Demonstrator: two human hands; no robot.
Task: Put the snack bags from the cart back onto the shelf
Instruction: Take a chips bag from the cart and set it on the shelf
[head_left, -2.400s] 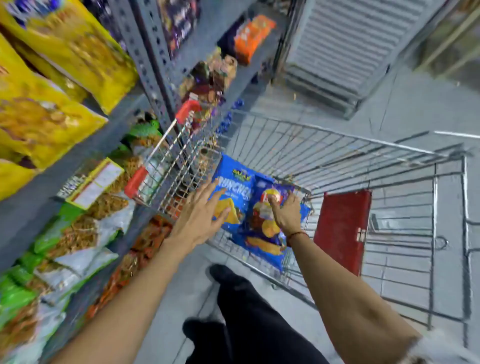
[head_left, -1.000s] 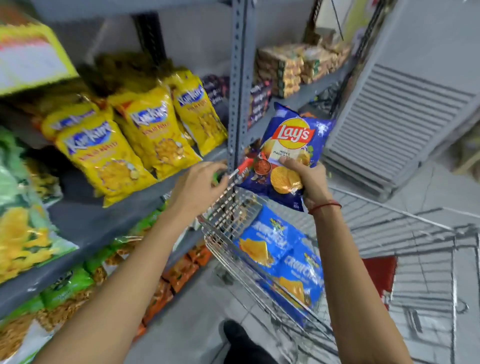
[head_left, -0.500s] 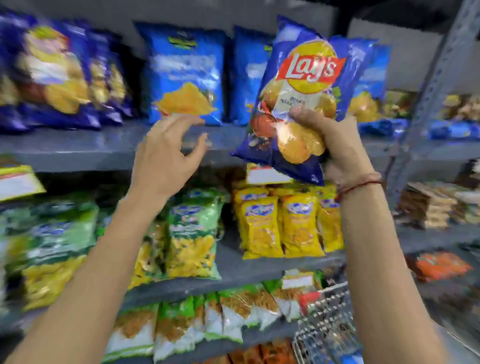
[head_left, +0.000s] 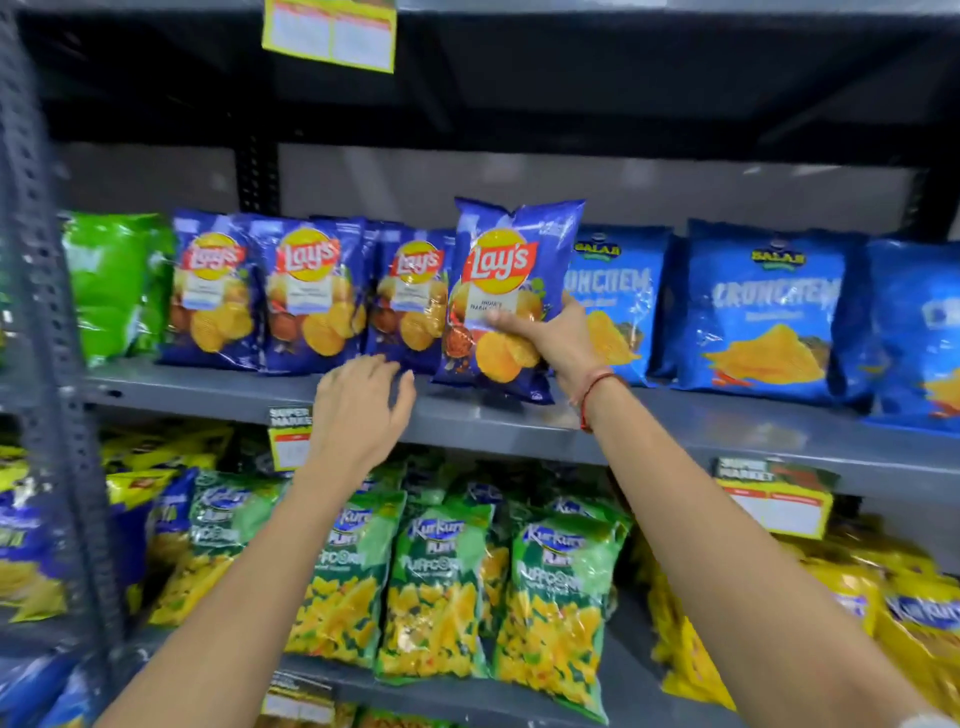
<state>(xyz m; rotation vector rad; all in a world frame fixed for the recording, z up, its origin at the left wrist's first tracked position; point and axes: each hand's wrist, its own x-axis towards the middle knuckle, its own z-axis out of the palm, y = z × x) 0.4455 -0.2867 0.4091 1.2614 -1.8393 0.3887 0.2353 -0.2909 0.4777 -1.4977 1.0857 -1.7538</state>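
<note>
A dark blue Lay's bag (head_left: 506, 270) stands upright on the grey shelf (head_left: 519, 421), at the right end of a row of matching Lay's bags (head_left: 306, 296). My right hand (head_left: 556, 338) grips its lower right side, a red thread around the wrist. My left hand (head_left: 363, 405) hovers over the shelf's front edge just left of the bag, fingers spread and holding nothing. The cart is out of view.
Light blue Cronchem bags (head_left: 763, 312) fill the shelf to the right, a green bag (head_left: 114, 280) sits at the far left. Green Kurkure bags (head_left: 436, 587) and yellow bags (head_left: 857, 597) line the shelf below. A grey upright post (head_left: 47, 312) stands at left.
My right hand has lowered the Lay's bag from mid-air onto the shelf, beside the other Lay's bags. My left hand has dropped to the shelf edge. The view has turned from the cart to the shelf.
</note>
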